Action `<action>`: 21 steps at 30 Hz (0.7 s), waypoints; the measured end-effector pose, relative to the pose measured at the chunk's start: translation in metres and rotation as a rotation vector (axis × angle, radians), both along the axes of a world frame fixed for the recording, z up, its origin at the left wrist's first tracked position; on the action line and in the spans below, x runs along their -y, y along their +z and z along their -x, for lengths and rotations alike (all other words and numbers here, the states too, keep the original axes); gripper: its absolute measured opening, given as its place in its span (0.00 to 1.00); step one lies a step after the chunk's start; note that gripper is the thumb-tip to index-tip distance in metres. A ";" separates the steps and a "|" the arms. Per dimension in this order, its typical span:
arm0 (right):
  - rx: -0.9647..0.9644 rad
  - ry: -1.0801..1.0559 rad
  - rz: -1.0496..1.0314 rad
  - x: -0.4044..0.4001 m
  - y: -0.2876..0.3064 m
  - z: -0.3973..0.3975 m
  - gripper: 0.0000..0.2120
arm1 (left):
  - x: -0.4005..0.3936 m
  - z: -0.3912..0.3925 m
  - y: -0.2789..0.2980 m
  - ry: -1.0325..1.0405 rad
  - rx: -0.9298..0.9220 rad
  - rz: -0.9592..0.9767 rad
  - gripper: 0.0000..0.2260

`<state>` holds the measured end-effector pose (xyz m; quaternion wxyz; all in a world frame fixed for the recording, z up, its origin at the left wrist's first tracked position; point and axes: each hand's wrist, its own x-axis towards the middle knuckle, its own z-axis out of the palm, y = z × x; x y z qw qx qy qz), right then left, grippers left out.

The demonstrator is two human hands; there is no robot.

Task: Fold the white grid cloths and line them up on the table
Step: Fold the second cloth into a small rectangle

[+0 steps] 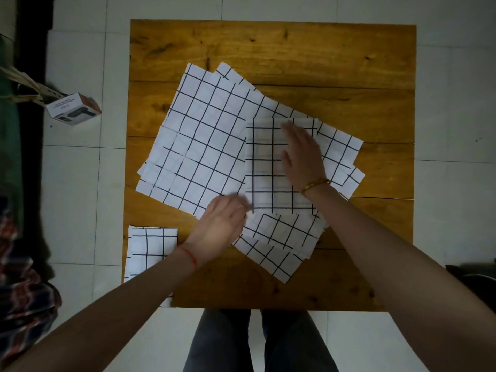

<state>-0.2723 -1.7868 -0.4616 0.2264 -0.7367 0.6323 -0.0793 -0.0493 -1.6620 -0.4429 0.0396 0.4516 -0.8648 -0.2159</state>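
Note:
A pile of unfolded white grid cloths (198, 140) lies spread at an angle across the middle of the wooden table (268, 49). On top of the pile, right of centre, sits a folded grid cloth (265, 167). My right hand (303, 154) lies flat on it with straight fingers. My left hand (222, 224) is at the folded cloth's near left corner, fingers bent at its edge; whether they pinch it I cannot tell. Another folded grid cloth (147, 248) lies at the table's near left corner, partly under my left forearm.
More unfolded grid cloth (279, 248) sticks out of the pile toward the near edge. On the tiled floor to the left lies a small cardboard box (72, 108). Patterned fabric (24, 285) lies at the far left. My legs show below the table's near edge.

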 end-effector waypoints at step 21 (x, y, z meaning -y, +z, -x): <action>0.210 -0.796 -0.415 -0.007 0.008 0.041 0.10 | 0.099 0.044 -0.015 1.148 -0.314 -0.508 0.07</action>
